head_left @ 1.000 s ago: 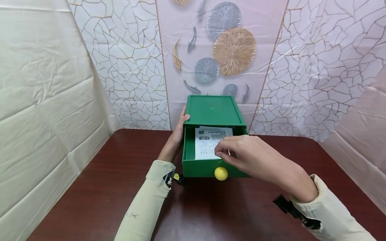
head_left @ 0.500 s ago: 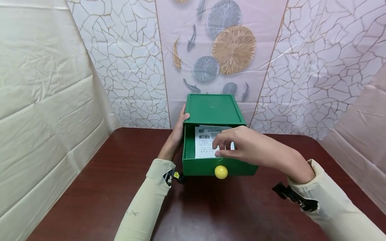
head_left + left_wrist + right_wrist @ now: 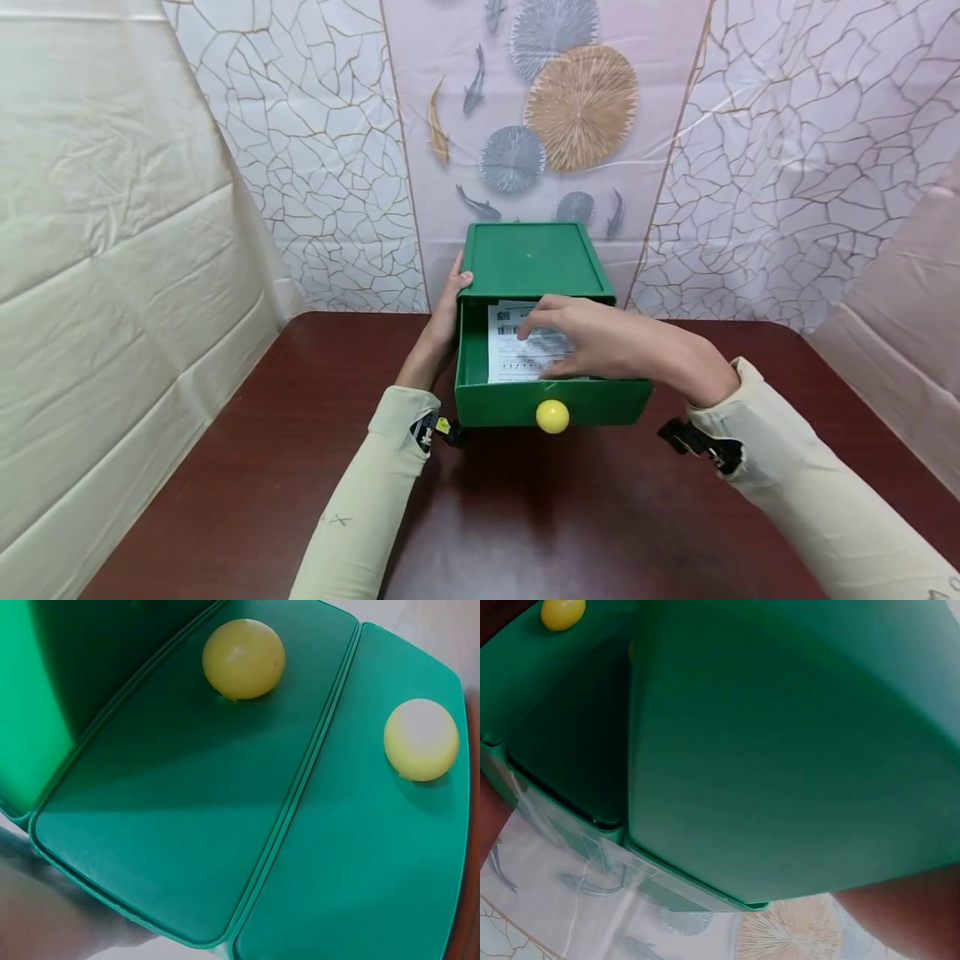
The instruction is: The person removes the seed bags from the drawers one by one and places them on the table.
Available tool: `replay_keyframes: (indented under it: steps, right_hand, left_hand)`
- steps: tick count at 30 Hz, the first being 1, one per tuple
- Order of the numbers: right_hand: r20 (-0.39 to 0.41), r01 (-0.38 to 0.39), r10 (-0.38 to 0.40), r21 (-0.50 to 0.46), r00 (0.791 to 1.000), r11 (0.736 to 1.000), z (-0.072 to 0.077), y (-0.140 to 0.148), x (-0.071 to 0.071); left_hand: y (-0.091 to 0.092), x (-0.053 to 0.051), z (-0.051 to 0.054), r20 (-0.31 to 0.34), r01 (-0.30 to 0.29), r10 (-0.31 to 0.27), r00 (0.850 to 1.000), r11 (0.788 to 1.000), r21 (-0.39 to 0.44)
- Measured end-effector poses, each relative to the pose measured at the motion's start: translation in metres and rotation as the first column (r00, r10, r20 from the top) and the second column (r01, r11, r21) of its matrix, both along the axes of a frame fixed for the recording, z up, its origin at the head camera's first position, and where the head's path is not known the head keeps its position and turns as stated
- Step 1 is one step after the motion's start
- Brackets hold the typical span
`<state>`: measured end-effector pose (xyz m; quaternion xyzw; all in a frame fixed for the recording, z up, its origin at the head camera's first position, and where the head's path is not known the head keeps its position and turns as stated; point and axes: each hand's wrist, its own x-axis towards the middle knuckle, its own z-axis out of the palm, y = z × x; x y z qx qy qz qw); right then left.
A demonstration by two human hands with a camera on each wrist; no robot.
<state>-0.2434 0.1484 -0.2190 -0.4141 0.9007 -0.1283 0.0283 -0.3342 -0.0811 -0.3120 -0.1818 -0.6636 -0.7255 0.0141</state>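
A green drawer cabinet [image 3: 528, 260] stands near the back of the table. Its top drawer [image 3: 498, 407] is pulled out, with a round yellow knob [image 3: 552, 417] on the front. White printed papers [image 3: 510, 354] with a barcode lie inside. My left hand [image 3: 444, 317] rests along the cabinet's left side, its thumb at the top edge. Over the drawer, my right hand [image 3: 603, 337] has thumb and fingers apart, and its fingertips are above the papers; whether they touch is unclear. Part of that hand [image 3: 911, 915] shows behind the drawer in the right wrist view.
Two lower drawers with yellow knobs, an upper one [image 3: 244, 660] and a lower one [image 3: 421, 740], are closed below the pulled-out drawer. The dark red-brown table [image 3: 300, 450] spreads around the cabinet. Patterned cloth [image 3: 330, 167] hangs behind, and pale cloth [image 3: 112, 275] at the left.
My right hand has moved from the drawer's front edge further over the papers, and its thumb and fingers have spread apart. The left hand stays at the cabinet's side.
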Motion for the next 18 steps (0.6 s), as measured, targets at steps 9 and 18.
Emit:
replay_keyframes:
  steps: [9, 18]
  right_hand:
    - [0.084, -0.006, -0.003, 0.115, 0.996, 0.993, -0.009, 0.000, -0.009]
    - [0.110, 0.016, -0.042, 0.228, 0.993, 0.973, -0.008, -0.004, -0.012]
  left_hand:
    - [0.001, -0.002, -0.003, -0.053, 0.013, -0.012, 0.998, 1.000, 0.013]
    - [0.001, -0.003, -0.003, -0.087, 0.012, -0.010, 0.996, 1.000, 0.024]
